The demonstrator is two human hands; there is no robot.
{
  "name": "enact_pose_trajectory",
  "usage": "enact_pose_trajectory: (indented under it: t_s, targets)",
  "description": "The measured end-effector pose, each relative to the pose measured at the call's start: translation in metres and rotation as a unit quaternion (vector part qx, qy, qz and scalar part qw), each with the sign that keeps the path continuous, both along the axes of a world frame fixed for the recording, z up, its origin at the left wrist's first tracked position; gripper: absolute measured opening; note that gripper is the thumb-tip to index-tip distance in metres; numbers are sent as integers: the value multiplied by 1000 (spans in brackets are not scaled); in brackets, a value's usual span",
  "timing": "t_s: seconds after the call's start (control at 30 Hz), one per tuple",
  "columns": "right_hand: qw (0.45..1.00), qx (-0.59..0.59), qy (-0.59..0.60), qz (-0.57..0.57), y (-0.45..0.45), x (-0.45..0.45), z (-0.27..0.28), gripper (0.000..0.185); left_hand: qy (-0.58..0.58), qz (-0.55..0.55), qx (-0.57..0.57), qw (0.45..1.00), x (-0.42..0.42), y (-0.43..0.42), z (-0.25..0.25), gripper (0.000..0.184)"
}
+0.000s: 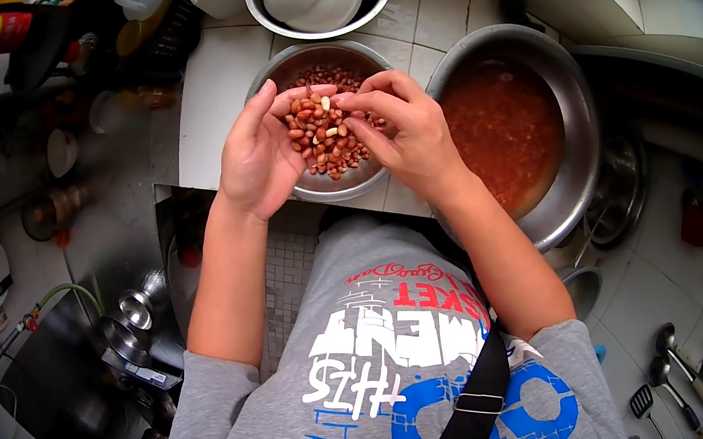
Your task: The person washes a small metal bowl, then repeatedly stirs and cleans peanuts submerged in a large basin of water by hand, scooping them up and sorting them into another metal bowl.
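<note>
The left hand (253, 161) is cupped palm-up, its grip unclosed beneath small oval red-brown nuts (303, 127), presumably to keep them from rolling off. The right hand (407, 135) bends its fingertips to this heap; whether its grip pinches one cannot be told. Beneath lies a round silver metal bowl (331, 192) of similar nuts, likely catching strays, on the white-tiled worktop (211, 118).

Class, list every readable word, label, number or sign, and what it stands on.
"THIS": grey shirt, white, upside down.
"MENT": shirt, white, upside down.
"SKET": shirt, red, upside down.
Unreadable: the shirt's red script, its blue lettering partly under the black strap, the blurred red-yellow label.
</note>
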State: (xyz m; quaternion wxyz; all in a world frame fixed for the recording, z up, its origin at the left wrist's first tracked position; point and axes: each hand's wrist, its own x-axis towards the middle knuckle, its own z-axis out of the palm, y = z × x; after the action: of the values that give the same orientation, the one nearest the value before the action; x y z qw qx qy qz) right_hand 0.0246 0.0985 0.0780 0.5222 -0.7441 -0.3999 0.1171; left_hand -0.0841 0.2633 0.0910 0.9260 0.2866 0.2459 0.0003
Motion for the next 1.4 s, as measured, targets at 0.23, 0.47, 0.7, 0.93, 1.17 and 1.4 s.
enact_pose_trajectory:
  t_s: [0.23,0.47,0.7,0.93,1.17,1.4]
  targets:
    - [998,32,42,18,-7,8,8,16,-9,-44,-7,999,10,-2,7,58]
    - [975,116,191,9,-24,7,15,14,-25,-64,-1,998,19,-4,13,57]
    - [932,234,276,26,-43,-6,49,21,27,-93,90,991,18,6,-2,47]
    - [865,325,375,65,-51,-13,80,22,64,-121,144,980,24,3,-3,31]
    - [840,335,424,52,-59,-24,91,22,67,-124,155,978,25,0,-4,29]
    - [818,351,454,42,-67,-31,94,21,44,-118,145,981,21,0,-6,30]
